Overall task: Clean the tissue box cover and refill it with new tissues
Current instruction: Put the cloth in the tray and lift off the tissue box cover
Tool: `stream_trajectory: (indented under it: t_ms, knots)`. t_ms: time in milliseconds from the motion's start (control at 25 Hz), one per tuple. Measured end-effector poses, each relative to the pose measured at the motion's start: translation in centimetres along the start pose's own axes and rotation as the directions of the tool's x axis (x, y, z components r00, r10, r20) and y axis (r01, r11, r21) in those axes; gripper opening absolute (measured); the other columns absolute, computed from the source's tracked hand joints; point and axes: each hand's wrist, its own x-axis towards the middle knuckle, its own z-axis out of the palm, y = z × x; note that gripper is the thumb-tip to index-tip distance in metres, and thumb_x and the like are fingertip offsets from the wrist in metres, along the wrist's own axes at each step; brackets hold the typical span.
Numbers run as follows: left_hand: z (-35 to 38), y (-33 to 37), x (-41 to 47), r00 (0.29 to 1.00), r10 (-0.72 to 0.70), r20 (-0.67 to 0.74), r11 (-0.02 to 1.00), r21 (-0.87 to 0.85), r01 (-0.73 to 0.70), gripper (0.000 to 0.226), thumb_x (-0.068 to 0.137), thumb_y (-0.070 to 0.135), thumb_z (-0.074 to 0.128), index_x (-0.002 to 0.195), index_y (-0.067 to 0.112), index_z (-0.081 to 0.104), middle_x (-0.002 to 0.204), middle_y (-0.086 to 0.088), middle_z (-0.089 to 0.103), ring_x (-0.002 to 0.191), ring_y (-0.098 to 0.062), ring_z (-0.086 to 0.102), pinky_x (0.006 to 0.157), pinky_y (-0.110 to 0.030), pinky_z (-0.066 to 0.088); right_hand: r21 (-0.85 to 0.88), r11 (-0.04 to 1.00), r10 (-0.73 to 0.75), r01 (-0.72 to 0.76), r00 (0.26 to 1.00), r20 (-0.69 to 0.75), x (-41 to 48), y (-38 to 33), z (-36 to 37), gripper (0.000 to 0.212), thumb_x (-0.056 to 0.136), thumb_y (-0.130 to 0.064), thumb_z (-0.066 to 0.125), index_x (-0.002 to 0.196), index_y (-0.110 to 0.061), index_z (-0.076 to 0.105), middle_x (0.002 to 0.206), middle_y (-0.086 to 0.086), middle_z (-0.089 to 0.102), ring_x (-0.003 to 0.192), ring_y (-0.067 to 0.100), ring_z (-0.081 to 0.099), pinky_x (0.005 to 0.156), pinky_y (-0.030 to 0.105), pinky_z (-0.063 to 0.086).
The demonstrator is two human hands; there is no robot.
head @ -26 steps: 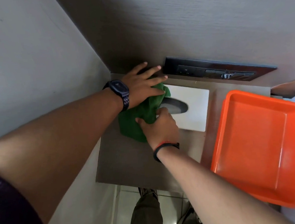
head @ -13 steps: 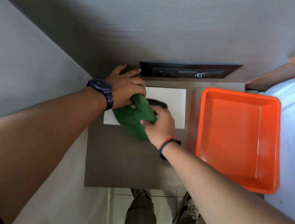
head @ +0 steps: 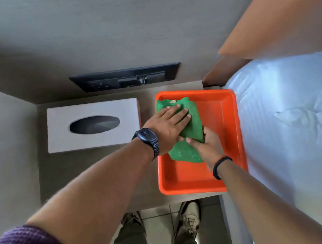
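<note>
The white tissue box cover [head: 61, 131] with its dark oval slot sits alone on the left of the bedside table [head: 65, 172]. A green cloth [head: 190, 124] lies in the orange tray [head: 221, 115] on the table's right side. My left hand [head: 168, 127], with a dark watch on the wrist, lies flat on top of the cloth with fingers spread. My right hand [head: 206, 142], with a black wristband, pinches the cloth's near right edge. No tissues are in view.
A black wall panel [head: 125, 78] with switches and a knob sits above the table. A bed with pale blue bedding [head: 298, 136] borders the tray on the right. An orange-brown headboard [head: 284, 17] rises at the upper right. My shoes and tiled floor show below.
Both hands carried the green cloth off the tissue box cover rightward into the orange tray. The cover now lies uncovered. The camera view has shifted right.
</note>
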Motion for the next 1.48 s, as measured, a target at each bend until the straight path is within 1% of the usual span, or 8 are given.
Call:
stream_trajectory:
  t_ms: [160,240,360,520,800,1040,1200,1480]
  knots:
    - [2.8,2.4,0.9,0.990,-0.011,0.143,0.999,0.032,0.007,0.084,0.088,0.057,0.045,0.149,0.012,0.009,0.158,-0.006,0.013,0.145,-0.026,0.004,0.117,-0.039,0.002,-0.077,0.996,0.035,-0.036,0.999,-0.011,0.6,2.7,-0.8,0.029,0.082,-0.005,0.071,0.107,-0.014,0.059,0.101,0.005,0.069,0.098,0.026,0.066,0.088,0.045,0.054]
    - [3.9,2.7,0.8,0.979,-0.056,0.194,0.997,0.063,0.045,0.092,0.084,0.058,0.052,0.150,0.011,0.007,0.159,-0.007,0.010,0.145,-0.027,0.005,0.117,-0.039,0.003,-0.368,0.929,-0.071,0.021,0.990,-0.123,0.3,3.4,-0.4,0.045,0.079,-0.022,0.074,0.118,-0.013,0.053,0.114,0.008,0.065,0.108,0.029,0.061,0.091,0.044,0.050]
    - [4.6,2.6,0.6,0.983,-0.048,0.177,0.994,0.102,0.031,0.097,0.081,0.054,0.059,0.149,0.008,0.008,0.158,-0.009,0.009,0.144,-0.029,0.008,0.117,-0.040,0.004,-0.792,0.589,-0.417,0.159,0.900,-0.130,-0.3,3.5,0.4,0.074,0.083,-0.040,0.063,0.144,-0.014,0.032,0.143,0.017,0.042,0.130,0.035,0.040,0.105,0.046,0.038]
    - [3.5,1.9,-0.4,0.996,-0.029,0.080,0.999,0.034,0.026,0.073,0.091,0.039,0.050,0.148,0.009,0.017,0.158,-0.011,0.013,0.145,-0.028,0.007,0.117,-0.039,0.002,-0.933,0.319,-0.275,0.166,0.958,0.077,0.1,4.3,0.8,0.075,0.091,-0.056,0.040,0.153,-0.025,0.009,0.162,0.012,0.005,0.148,0.033,0.003,0.118,0.053,0.011]
    - [0.7,-8.2,-9.6,0.816,-0.471,-0.333,0.870,-0.326,0.369,0.032,0.082,0.023,0.056,0.109,0.008,0.066,0.111,-0.017,0.064,0.098,-0.038,0.059,0.084,-0.047,0.048,-0.698,0.592,-0.662,0.403,0.737,-0.136,-1.6,-1.4,6.5,0.035,0.087,-0.031,0.061,0.111,-0.006,0.059,0.107,0.017,0.060,0.098,0.035,0.059,0.080,0.043,0.050]
    - [2.7,-16.5,-16.7,0.188,-0.982,0.033,0.132,-0.594,0.793,0.066,0.072,0.052,0.070,0.125,0.017,0.054,0.125,-0.014,0.054,0.112,-0.035,0.051,0.093,-0.045,0.045,-0.498,0.834,-0.292,0.236,0.956,-0.037,0.1,-5.7,16.6,0.057,0.075,-0.051,0.069,0.115,-0.014,0.054,0.105,0.007,0.068,0.094,0.027,0.064,0.080,0.039,0.052]
    - [3.8,-17.5,-18.0,0.212,-0.912,0.352,-0.139,-0.749,0.648,0.070,0.063,0.059,0.075,0.117,0.018,0.057,0.117,-0.003,0.063,0.098,-0.023,0.059,0.082,-0.034,0.049,-0.499,0.867,-0.118,0.014,0.977,-0.179,1.9,-5.7,18.5,0.058,0.068,-0.053,0.073,0.110,-0.017,0.056,0.110,0.009,0.068,0.100,0.032,0.064,0.080,0.041,0.054]
    - [3.5,-17.6,-17.5,0.254,-0.881,0.398,-0.234,-0.836,0.496,0.067,0.064,0.030,0.085,0.122,0.015,0.056,0.118,-0.002,0.061,0.092,-0.013,0.052,0.077,-0.025,0.042,-0.478,0.877,-0.097,-0.041,0.961,-0.261,1.5,-6.1,19.4,0.058,0.052,-0.058,0.068,0.096,-0.020,0.065,0.095,0.004,0.071,0.087,0.029,0.067,0.073,0.040,0.057]
